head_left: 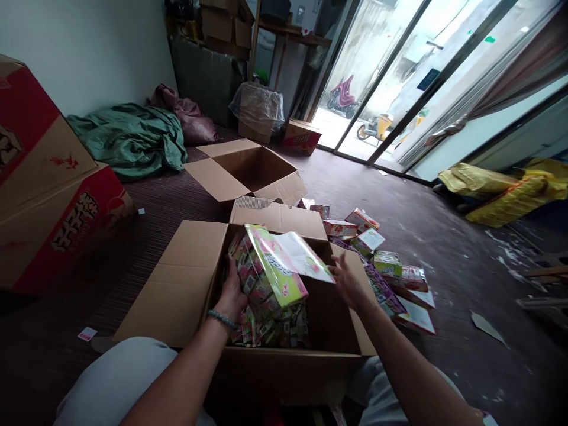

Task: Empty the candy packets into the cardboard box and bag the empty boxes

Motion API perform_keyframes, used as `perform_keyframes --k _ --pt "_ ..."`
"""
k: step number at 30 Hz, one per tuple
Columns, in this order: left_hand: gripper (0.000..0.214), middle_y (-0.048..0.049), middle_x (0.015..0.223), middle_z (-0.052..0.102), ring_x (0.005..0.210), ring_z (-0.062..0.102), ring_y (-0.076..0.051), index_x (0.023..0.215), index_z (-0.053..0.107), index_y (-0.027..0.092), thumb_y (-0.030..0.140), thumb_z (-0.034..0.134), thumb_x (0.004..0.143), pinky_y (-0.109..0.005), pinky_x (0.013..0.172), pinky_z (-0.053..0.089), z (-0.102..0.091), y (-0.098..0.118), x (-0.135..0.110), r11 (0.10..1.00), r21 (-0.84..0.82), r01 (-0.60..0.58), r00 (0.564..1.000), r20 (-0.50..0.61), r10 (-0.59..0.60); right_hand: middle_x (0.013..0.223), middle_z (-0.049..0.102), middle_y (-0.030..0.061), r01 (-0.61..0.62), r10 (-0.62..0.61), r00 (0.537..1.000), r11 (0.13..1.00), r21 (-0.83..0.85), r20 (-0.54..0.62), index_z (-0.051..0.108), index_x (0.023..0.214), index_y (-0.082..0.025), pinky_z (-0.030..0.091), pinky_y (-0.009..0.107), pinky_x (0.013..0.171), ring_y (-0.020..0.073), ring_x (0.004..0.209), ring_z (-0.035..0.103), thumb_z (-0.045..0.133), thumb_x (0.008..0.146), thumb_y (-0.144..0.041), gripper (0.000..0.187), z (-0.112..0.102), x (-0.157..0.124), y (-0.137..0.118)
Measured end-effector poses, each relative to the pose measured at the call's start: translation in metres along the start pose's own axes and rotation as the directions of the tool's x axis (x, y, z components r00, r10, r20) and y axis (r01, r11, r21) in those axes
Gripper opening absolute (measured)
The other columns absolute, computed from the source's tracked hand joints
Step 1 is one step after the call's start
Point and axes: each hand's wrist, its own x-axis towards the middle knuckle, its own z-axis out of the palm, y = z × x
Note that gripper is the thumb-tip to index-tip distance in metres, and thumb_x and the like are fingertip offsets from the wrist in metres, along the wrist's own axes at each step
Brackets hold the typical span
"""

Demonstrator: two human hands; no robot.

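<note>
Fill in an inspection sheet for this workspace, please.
Surface: dark floor, scraps of paper scattered on it.
Job's things: open cardboard box with bright packs stacked inside, top bundle tilted.
Clutter: loose packs on the floor right of the box; empty box behind.
Hands: left hand grips the packs' side; right hand open beside them.
Cables: nothing seen.
Surroundings: red box at left, green cloth, glass doors, yellow sacks.

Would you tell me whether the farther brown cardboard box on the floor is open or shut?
Open: the farther brown cardboard box has its flaps spread outward, showing bare inner walls; its bottom is hidden.
</note>
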Motion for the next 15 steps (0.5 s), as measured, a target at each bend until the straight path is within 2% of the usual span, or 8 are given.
perform_keyframes --k 2,4,6,8,10,12,13,15 --pt "0.077 -0.0130 0.120 0.072 0.106 0.070 -0.027 0.129 0.063 0.020 0.078 0.037 0.086 -0.042 0.090 0.059 0.007 -0.004 -0.005 0.997 -0.074 -0.031 0.997 0.072 0.036 0.114 0.069 0.0103 -0.007 -0.011 0.988 0.993 0.117 0.153 0.047 0.131 -0.028 0.056 0.039 0.079 0.0281 0.105 0.068 0.062 0.069 -0.082 0.083 0.018 -0.031 0.016" --pt "0.078 -0.0115 0.124 0.071 0.108 0.069 -0.028 0.132 0.061 0.022 0.079 0.036 0.086 -0.042 0.089 0.059 0.013 -0.011 -0.012 0.994 -0.051 -0.095 0.995 0.011 0.096 0.122 0.067 0.0114 0.066 -0.100 0.963 0.988 0.142 0.249 0.042 0.138 -0.028 0.053 0.043 0.091 0.0296 0.117 0.063 0.080 0.061 -0.069 0.096 0.046 -0.056 0.031" --pt "0.075 -0.0120 0.123 0.071 0.107 0.070 -0.028 0.131 0.062 0.021 0.077 0.041 0.086 -0.042 0.087 0.059 0.016 -0.017 -0.019 0.989 0.041 -0.143 0.989 -0.042 0.145 0.129 0.064 0.0109 0.159 -0.194 0.966 0.968 0.193 0.173 0.040 0.141 -0.028 0.051 0.046 0.099 0.0301 0.120 0.061 0.089 0.057 -0.052 0.101 0.075 -0.071 0.035" --pt "0.074 -0.0145 0.119 0.072 0.107 0.069 -0.029 0.126 0.065 0.017 0.075 0.045 0.086 -0.040 0.086 0.059 0.015 -0.015 -0.024 0.974 0.167 -0.154 0.987 -0.017 0.159 0.130 0.065 0.0093 0.225 -0.242 0.970 0.936 0.271 0.029 0.040 0.142 -0.029 0.052 0.047 0.099 0.0293 0.116 0.063 0.088 0.063 -0.041 0.094 0.091 -0.076 0.027" --pt "0.076 -0.0152 0.117 0.073 0.108 0.069 -0.030 0.125 0.066 0.015 0.076 0.044 0.086 -0.039 0.086 0.058 0.012 -0.006 -0.026 0.946 0.279 -0.162 0.984 -0.028 0.177 0.126 0.067 0.0079 0.263 -0.278 0.961 0.912 0.316 0.004 0.042 0.142 -0.028 0.054 0.048 0.098 0.0289 0.114 0.065 0.084 0.070 -0.035 0.083 0.088 -0.076 0.009" --pt "0.082 -0.0145 0.117 0.073 0.108 0.068 -0.031 0.128 0.064 0.017 0.080 0.035 0.086 -0.040 0.085 0.058 0.008 0.007 -0.025 0.931 0.321 -0.175 0.978 -0.051 0.202 0.122 0.070 0.0067 0.289 -0.331 0.938 0.911 0.294 0.102 0.047 0.140 -0.027 0.052 0.047 0.101 0.0287 0.117 0.064 0.083 0.071 -0.030 0.079 0.070 -0.073 -0.008" --pt "0.084 -0.0140 0.118 0.073 0.109 0.068 -0.031 0.130 0.063 0.018 0.081 0.030 0.086 -0.041 0.086 0.058 0.006 0.011 -0.024 0.931 0.307 -0.199 0.977 -0.015 0.214 0.120 0.072 0.0060 0.286 -0.334 0.930 0.920 0.268 0.154 0.050 0.139 -0.027 0.051 0.046 0.104 0.0284 0.119 0.063 0.083 0.070 -0.029 0.077 0.059 -0.070 -0.015" --pt "0.085 -0.0132 0.123 0.071 0.113 0.066 -0.031 0.133 0.062 0.019 0.082 0.028 0.086 -0.041 0.089 0.057 0.007 0.015 -0.025 0.939 0.252 -0.233 0.968 0.156 0.198 0.113 0.075 0.0055 0.205 -0.257 0.942 0.950 0.236 0.216 0.056 0.134 -0.026 0.052 0.046 0.104 0.0289 0.118 0.065 0.084 0.069 -0.033 0.070 0.038 -0.064 -0.022"
